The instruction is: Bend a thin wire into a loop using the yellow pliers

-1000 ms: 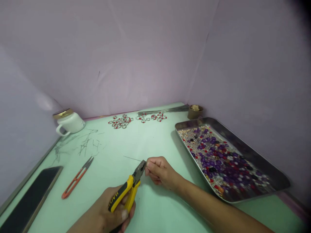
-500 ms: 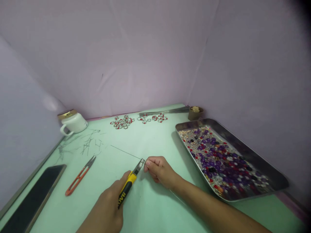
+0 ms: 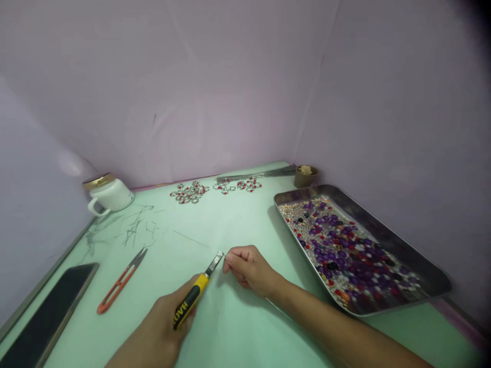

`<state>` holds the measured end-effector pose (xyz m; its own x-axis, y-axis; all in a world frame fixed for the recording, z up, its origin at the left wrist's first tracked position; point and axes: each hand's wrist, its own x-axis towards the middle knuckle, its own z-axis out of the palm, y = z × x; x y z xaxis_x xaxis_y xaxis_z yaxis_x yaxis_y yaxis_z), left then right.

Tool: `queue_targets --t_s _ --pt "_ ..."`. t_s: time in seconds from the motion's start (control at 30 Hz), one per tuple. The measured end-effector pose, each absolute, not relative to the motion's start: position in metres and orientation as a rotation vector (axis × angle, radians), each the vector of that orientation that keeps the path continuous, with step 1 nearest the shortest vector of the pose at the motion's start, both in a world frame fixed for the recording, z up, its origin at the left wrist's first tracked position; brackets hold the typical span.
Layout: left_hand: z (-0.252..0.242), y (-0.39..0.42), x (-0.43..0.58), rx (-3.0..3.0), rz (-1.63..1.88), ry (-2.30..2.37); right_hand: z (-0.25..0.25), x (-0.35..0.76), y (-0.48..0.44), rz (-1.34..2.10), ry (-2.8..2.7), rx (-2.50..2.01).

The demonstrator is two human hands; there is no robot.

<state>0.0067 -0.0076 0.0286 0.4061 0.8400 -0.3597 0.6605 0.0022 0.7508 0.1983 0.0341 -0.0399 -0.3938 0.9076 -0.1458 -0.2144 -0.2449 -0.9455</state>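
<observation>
In my left hand is a pair of pliers with yellow-and-black handles, its metal tip pointing up and to the right. My right hand is closed in a pinch just right of that tip, on a thin wire. The wire stretches away to the left over the green tabletop and grows faint near the tip. A tiny bright bit shows between the tip and my fingertips, too small to make out. Left of my hands lie red-handled thread snips.
A metal tray of mixed beads stands at right. Beaded wire pieces, a wire bundle and a small brown cup are at the back. A white mug, wire scraps and a phone are at left.
The pliers' tip has shifted slightly left and turned lower toward my left hand. My right hand keeps its pinch. The whole view has shifted a little.
</observation>
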Motion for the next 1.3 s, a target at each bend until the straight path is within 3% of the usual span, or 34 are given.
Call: queue_targets --t_s 0.23,0.37,0.67,0.97,1.13,1.3 --pt "0.002 -0.021 0.013 2.074 0.112 1.835 -0.034 0.195 0.036 1.736 -1.107 -1.048" --pt "0.012 -0.018 0.014 1.927 0.357 1.570 -0.034 0.196 0.034 1.760 -1.098 -0.947" --pt "0.019 -0.008 0.008 1.162 0.265 0.980 -0.034 0.201 0.034 1.862 -1.022 -0.773" --pt "0.017 -0.015 0.008 1.830 0.404 1.505 -0.031 0.199 0.035 1.865 -0.955 -0.921" --pt "0.002 -0.020 0.009 2.006 0.260 1.820 -0.032 0.198 0.035 1.860 -0.963 -0.912" --pt "0.016 -0.014 0.011 1.816 0.387 1.547 -0.034 0.199 0.035 1.824 -1.030 -0.893"
